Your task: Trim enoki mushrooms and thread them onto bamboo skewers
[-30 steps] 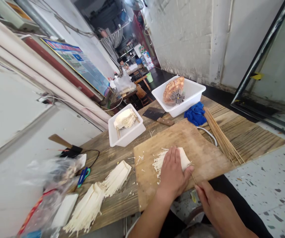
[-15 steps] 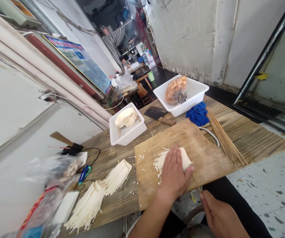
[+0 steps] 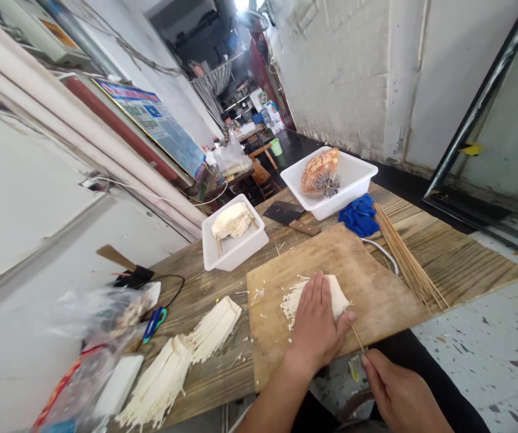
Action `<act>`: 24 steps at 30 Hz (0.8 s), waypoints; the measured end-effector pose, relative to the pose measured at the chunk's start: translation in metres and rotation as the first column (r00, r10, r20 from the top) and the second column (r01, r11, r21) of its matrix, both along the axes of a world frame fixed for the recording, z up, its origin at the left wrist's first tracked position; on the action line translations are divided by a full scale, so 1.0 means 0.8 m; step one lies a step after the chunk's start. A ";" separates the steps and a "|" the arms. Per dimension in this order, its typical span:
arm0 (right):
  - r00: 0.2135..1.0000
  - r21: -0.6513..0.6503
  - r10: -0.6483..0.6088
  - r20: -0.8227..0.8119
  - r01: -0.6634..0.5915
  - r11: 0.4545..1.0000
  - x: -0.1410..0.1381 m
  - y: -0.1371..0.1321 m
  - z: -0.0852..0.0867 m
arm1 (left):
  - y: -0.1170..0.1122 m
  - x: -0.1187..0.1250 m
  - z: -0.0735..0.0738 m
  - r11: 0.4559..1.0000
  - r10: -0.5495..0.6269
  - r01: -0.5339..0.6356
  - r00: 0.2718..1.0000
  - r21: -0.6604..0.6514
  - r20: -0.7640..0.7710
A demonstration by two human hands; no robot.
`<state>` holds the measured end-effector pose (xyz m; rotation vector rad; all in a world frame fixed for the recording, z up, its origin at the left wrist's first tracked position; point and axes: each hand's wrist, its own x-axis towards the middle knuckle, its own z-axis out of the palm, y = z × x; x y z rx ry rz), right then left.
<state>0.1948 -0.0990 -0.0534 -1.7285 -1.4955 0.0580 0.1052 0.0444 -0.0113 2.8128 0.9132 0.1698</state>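
Note:
My left hand [image 3: 316,319] lies flat over a bunch of enoki mushrooms [image 3: 338,294] on the wooden cutting board [image 3: 376,300], fingers stretched out and pressing on it. Its loose caps show left of my fingers, its cut base to the right. My right hand [image 3: 394,385] is closed around a thin bamboo skewer [image 3: 358,339] just off the board's near edge. The skewer's far end meets the near side of the bunch, by my left thumb; how deep it sits is hidden.
More enoki bunches [image 3: 214,328] lie left of the board. Behind stand a white tub [image 3: 236,258] with skewered enoki and a larger white tub [image 3: 353,192] with bagged food. Around the board are a cleaver [image 3: 304,227], a blue cloth [image 3: 358,215], several bamboo skewers [image 3: 405,255] and scissors [image 3: 154,323].
The view has tilted slightly, so the scene sits a little lower. My left hand stays on the enoki and my right hand stays on the skewer, with hardly any visible movement.

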 end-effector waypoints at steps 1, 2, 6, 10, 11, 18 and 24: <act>1.000 -0.002 0.017 -0.001 -0.017 1.000 0.001 0.000 0.003 | 0.001 -0.004 0.004 1.000 -0.016 0.016 1.000 -0.002 0.015; 0.999 -0.002 0.038 0.001 -0.038 0.999 0.002 0.002 0.006 | 0.003 -0.009 0.009 1.000 -0.020 0.020 0.999 0.001 0.037; 0.992 0.121 0.101 0.070 -0.109 0.987 -0.001 0.015 0.024 | 0.007 -0.042 0.040 0.995 0.097 -0.103 0.971 0.017 0.217; 0.968 0.321 0.199 0.151 -0.238 0.916 -0.018 0.036 0.039 | -0.003 -0.083 0.069 0.947 0.312 -0.308 0.809 -0.093 0.499; 0.957 0.343 0.230 0.175 -0.278 0.898 -0.024 0.041 0.040 | -0.008 -0.091 0.074 0.926 0.370 -0.344 0.745 -0.155 0.556; 0.891 0.429 0.332 0.309 -0.442 0.788 -0.074 0.066 0.032 | -0.023 -0.111 0.091 0.796 0.596 -0.098 0.294 -0.597 0.747; 0.887 0.458 0.293 0.356 -0.439 0.773 -0.091 0.073 0.028 | -0.020 -0.107 0.106 0.641 0.764 0.214 -0.093 -0.737 0.638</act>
